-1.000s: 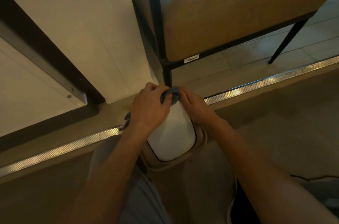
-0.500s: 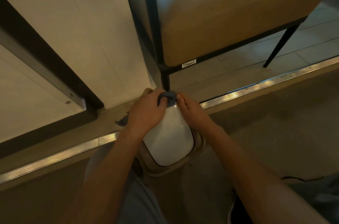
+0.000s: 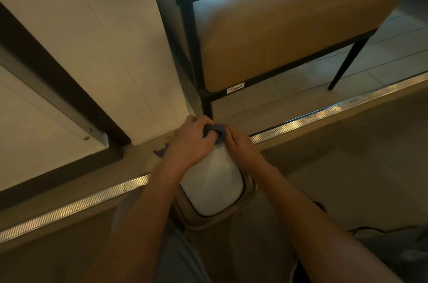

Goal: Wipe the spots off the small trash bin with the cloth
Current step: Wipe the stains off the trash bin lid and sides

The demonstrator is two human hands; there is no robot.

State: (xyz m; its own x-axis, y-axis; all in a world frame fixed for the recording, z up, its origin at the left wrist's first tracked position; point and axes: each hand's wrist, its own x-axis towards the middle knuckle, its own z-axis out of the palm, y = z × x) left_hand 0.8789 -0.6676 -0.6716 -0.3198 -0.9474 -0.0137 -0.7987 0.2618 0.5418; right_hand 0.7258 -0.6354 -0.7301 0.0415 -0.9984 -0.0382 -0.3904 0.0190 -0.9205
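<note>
The small trash bin (image 3: 214, 186) is white with a beige rim and sits low in the middle of the view, its white face towards me. A dark blue cloth (image 3: 217, 130) is bunched at the bin's far end. My left hand (image 3: 188, 141) covers the bin's far left part with its fingers curled into the cloth. On the other side, my right hand (image 3: 238, 146) pinches the same cloth with its fingertips. A corner of the cloth (image 3: 161, 149) sticks out to the left of my left hand. Most of the cloth is hidden by my hands.
A tan cushioned seat (image 3: 289, 28) on a black metal frame stands just beyond the bin; one frame leg (image 3: 207, 106) is right behind my hands. A white wall panel (image 3: 92, 51) rises at left. A metal floor strip (image 3: 324, 113) runs diagonally. A dark cable (image 3: 370, 229) lies at right.
Both hands stay on the cloth at the bin's far end. The left fingers have curled further over the cloth, so less of it shows. The view has shifted slightly.
</note>
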